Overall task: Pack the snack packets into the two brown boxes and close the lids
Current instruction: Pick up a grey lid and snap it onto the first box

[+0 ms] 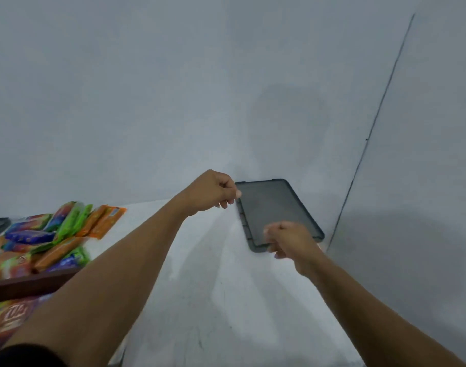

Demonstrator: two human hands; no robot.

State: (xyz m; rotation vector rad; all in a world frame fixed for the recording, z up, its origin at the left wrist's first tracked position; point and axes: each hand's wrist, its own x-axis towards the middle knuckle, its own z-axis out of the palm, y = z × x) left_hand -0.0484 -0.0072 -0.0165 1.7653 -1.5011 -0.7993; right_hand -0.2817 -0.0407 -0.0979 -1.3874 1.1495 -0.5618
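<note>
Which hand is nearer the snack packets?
Left. The left hand is right of the snack packets, at the grey lid; the right hand is farther right, over the lid's near edge.

I cannot tell from here whether the left hand (213,193) or the right hand (290,241) actually grips the grey lid (274,207). Both are blurred, their curled fingers face away from the camera, and the right hand covers the lid's near corner. The brown box (28,284) is cut off by the left edge and partly hidden under the left forearm (115,274). I find the print on the snack packets (41,239) too blurred to read, and their pile runs out of frame on the left.
</note>
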